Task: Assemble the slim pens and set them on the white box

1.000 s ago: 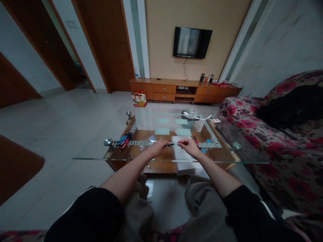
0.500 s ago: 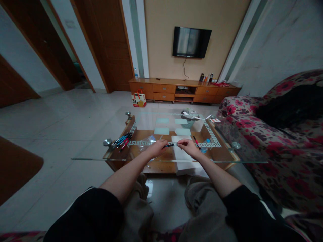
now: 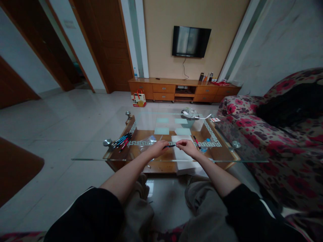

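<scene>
Over the near part of the glass table [image 3: 148, 122], my left hand [image 3: 159, 148] is closed around a dark pen [image 3: 172, 146], whose slim end points right. My right hand [image 3: 186, 147] is closed in a pinch right at that end of the pen; whatever small piece its fingertips may hold is too small to make out. A pile of blue, black and red pens [image 3: 123, 140] lies at the table's left side. To the right of my right hand is a red and black pen [image 3: 196, 142]. Clear plastic packaging [image 3: 145, 144] lies beside my left hand.
Below my hands is a white box-like thing [image 3: 180, 153]. Near the right side is a small blue-topped item [image 3: 207, 141]. A lined basket [image 3: 188, 122] shows at the table's far side. A floral sofa [image 3: 254, 124] borders the right, and a TV cabinet [image 3: 164, 89] stands beyond.
My right hand has moved slightly left, so its fingertips are now at the pen's end, where a small gap showed before. The left hand stays nearly in place.
</scene>
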Action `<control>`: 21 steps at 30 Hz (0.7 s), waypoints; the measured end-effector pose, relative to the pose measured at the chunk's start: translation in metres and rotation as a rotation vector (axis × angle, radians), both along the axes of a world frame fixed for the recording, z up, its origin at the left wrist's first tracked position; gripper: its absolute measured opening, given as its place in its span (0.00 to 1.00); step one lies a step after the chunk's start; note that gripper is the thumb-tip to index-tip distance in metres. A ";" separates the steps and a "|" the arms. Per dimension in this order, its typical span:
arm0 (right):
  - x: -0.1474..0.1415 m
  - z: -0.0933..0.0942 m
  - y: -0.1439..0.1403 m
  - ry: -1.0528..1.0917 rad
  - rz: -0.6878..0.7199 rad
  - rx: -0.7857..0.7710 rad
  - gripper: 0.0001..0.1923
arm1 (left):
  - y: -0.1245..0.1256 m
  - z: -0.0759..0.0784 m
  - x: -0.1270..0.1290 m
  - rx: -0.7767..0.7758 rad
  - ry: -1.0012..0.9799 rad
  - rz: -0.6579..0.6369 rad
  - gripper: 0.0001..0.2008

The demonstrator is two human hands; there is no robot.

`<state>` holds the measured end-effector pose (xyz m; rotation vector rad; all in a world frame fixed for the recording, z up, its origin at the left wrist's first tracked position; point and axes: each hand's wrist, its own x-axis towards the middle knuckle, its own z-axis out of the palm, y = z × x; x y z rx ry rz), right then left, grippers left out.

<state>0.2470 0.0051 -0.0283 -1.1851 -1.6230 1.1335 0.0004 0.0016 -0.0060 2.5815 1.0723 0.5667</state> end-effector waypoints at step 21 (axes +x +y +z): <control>-0.007 0.007 -0.008 -0.009 0.037 -0.046 0.18 | -0.003 0.004 -0.001 0.036 0.000 -0.027 0.10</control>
